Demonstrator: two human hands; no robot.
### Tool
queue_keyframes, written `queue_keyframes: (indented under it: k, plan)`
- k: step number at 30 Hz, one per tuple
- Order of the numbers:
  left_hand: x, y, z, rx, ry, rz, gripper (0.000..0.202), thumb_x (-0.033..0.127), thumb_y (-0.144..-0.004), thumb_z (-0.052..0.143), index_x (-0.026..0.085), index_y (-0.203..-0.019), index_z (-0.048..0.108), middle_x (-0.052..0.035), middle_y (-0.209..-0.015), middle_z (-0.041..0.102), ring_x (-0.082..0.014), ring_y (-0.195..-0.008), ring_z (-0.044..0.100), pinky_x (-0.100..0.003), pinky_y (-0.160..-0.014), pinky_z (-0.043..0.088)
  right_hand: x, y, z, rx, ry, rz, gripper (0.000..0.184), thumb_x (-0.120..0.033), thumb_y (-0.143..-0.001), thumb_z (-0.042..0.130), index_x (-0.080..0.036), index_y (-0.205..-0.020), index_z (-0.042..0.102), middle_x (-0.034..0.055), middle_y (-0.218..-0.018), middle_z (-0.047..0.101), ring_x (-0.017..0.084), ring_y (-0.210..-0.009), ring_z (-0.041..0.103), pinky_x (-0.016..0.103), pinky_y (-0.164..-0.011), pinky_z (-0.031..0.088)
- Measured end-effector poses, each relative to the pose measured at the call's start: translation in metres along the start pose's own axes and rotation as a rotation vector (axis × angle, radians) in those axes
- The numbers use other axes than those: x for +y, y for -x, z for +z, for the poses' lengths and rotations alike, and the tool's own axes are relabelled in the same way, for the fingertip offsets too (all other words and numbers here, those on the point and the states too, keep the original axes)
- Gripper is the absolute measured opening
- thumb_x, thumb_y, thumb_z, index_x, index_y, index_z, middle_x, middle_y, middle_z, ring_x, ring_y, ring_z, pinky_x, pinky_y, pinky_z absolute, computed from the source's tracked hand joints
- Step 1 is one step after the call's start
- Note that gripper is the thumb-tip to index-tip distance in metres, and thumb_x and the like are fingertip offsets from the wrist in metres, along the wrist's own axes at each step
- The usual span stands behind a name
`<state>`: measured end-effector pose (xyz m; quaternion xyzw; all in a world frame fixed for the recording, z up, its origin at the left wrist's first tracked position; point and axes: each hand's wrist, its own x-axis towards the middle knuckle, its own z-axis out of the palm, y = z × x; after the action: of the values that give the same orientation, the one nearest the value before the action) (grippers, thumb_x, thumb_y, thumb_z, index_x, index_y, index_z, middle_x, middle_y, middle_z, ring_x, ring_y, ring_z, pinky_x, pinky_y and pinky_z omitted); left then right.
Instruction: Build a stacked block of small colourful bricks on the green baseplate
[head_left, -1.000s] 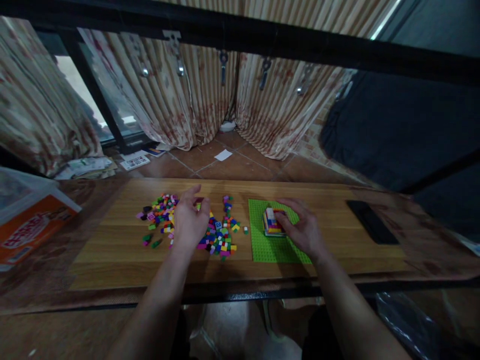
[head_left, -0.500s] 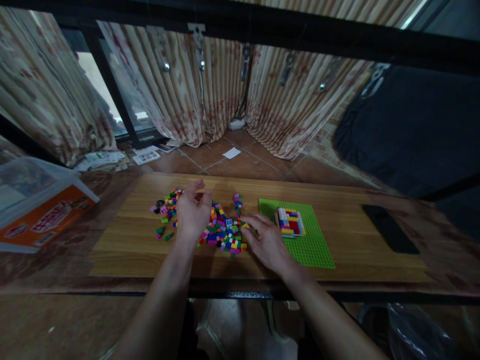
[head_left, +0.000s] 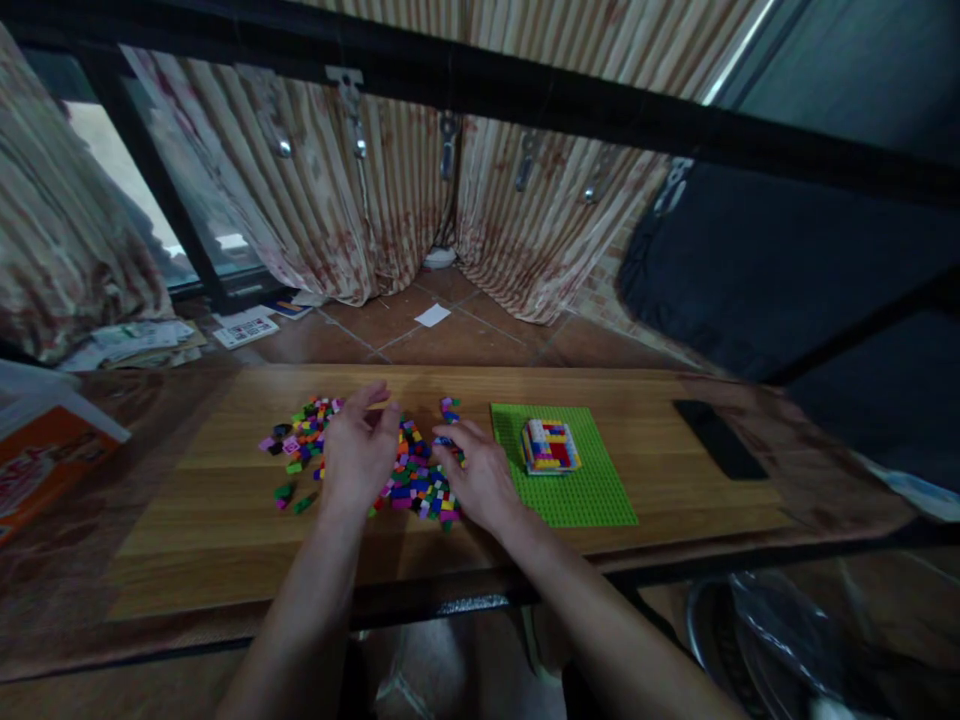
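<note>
A pile of small coloured toy bricks [head_left: 409, 485] lies on the wooden board. My left hand [head_left: 360, 445] hovers over the left half of the pile, fingers loosely bent and thumb apart, with nothing visible in it. At the pile's right side, my right hand [head_left: 476, 475] has thumb and forefinger close together around a small blue brick [head_left: 444, 441]. Its other fingers partly hide the bricks below. To the right lies a green baseplate [head_left: 600, 490]. On it stands a low, hollow brick structure [head_left: 550, 462] with white, yellow, red and blue parts.
A black phone [head_left: 720, 438] lies at the right on the wooden board [head_left: 187, 530]. A clear plastic box with an orange label [head_left: 52, 460] stands at the left edge. Beyond the table hang striped curtains [head_left: 405, 200]; papers [head_left: 135, 345] lie on the floor.
The view has turned, so the table appears shifted left. My right hand has moved slightly left, further into the pile. My left hand stays over the bricks, and the brick structure looks the same.
</note>
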<state>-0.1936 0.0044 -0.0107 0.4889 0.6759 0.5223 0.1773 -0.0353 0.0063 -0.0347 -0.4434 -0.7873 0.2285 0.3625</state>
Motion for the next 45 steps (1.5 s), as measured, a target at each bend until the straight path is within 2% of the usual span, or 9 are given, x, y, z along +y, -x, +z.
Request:
queue_keyframes:
  k: [2,5,8,10,13,16,26,32,45]
  plan:
    - [0.0,0.001,0.001,-0.016,-0.02,0.002,0.037,0.03,-0.081,0.057,0.013,-0.114,0.064,-0.0128,-0.11,0.07,-0.0229,-0.092,0.068,-0.038,-0.09,0.051,0.002,-0.002,-0.01,0.093,-0.185,0.013,0.023,-0.023,-0.09,0.053,-0.022,-0.108,0.068,0.0071,-0.105,0.068,0.019,-0.099,0.062,0.034,-0.09,0.048]
    - [0.0,0.004,0.006,-0.063,0.0,0.0,0.038,0.031,-0.081,0.058,0.013,-0.114,0.065,-0.0125,-0.109,0.07,-0.0234,-0.094,0.068,-0.039,-0.091,0.05,0.009,-0.003,-0.026,0.199,-0.547,0.149,0.019,-0.028,-0.085,0.061,-0.025,-0.101,0.07,0.0031,-0.096,0.071,0.018,-0.089,0.066,0.035,-0.084,0.052]
    - [0.004,0.012,0.016,-0.172,0.168,-0.028,0.038,0.034,-0.079,0.062,0.015,-0.111,0.067,-0.0102,-0.106,0.072,-0.0225,-0.093,0.068,-0.037,-0.089,0.051,0.014,-0.003,-0.041,0.236,-0.938,0.286,0.019,-0.031,-0.077,0.07,-0.028,-0.095,0.072,-0.0014,-0.088,0.072,0.016,-0.083,0.067,0.036,-0.084,0.054]
    - [0.01,0.018,0.024,-0.28,0.328,-0.052,0.038,0.036,-0.078,0.065,0.015,-0.109,0.068,-0.0088,-0.103,0.072,-0.0214,-0.094,0.067,-0.036,-0.089,0.051,0.015,-0.001,-0.048,0.227,-1.047,0.321,0.021,-0.028,-0.072,0.075,-0.028,-0.093,0.073,-0.0023,-0.086,0.073,0.015,-0.082,0.067,0.034,-0.083,0.053]
    - [0.023,0.03,0.034,-0.417,0.516,-0.055,0.037,0.036,-0.076,0.069,0.016,-0.108,0.068,-0.0079,-0.103,0.072,-0.0197,-0.094,0.066,-0.034,-0.088,0.052,0.014,0.0,-0.052,0.229,-1.058,0.316,0.022,-0.023,-0.066,0.079,-0.028,-0.087,0.075,-0.0021,-0.086,0.074,0.013,-0.081,0.066,0.031,-0.082,0.052]
    - [0.033,0.037,0.04,-0.488,0.626,-0.027,0.032,0.03,-0.074,0.072,0.017,-0.103,0.069,-0.0061,-0.1,0.072,-0.0174,-0.089,0.066,-0.031,-0.083,0.052,0.014,0.0,-0.053,0.235,-1.037,0.272,0.021,-0.022,-0.065,0.08,-0.029,-0.085,0.076,-0.0023,-0.084,0.074,0.014,-0.08,0.066,0.03,-0.08,0.052]
    - [0.034,0.04,0.042,-0.437,0.63,-0.027,0.015,0.025,-0.074,0.071,0.017,-0.087,0.071,-0.0011,-0.08,0.072,-0.0121,-0.072,0.065,-0.022,-0.069,0.052,0.016,0.007,-0.052,0.176,-0.799,0.149,0.02,-0.026,-0.07,0.079,-0.029,-0.089,0.076,-0.0012,-0.086,0.07,0.013,-0.077,0.063,0.026,-0.072,0.052]
    - [0.035,0.041,0.045,-0.431,0.67,-0.08,0.014,0.024,-0.07,0.074,0.016,-0.081,0.072,0.0007,-0.068,0.07,-0.0104,-0.061,0.063,-0.021,-0.062,0.052,0.014,0.005,-0.054,0.156,-0.845,0.162,0.017,-0.03,-0.067,0.081,-0.028,-0.084,0.077,-0.0014,-0.079,0.072,0.012,-0.069,0.065,0.026,-0.065,0.054]
    - [0.037,0.045,0.046,-0.462,0.727,-0.209,0.024,0.031,-0.065,0.08,0.014,-0.08,0.073,-0.002,-0.063,0.071,-0.0127,-0.056,0.063,-0.026,-0.061,0.054,0.019,0.004,-0.064,0.075,-0.859,0.227,0.022,-0.033,-0.06,0.084,-0.026,-0.08,0.077,-0.0006,-0.072,0.074,0.014,-0.063,0.065,0.028,-0.062,0.054]
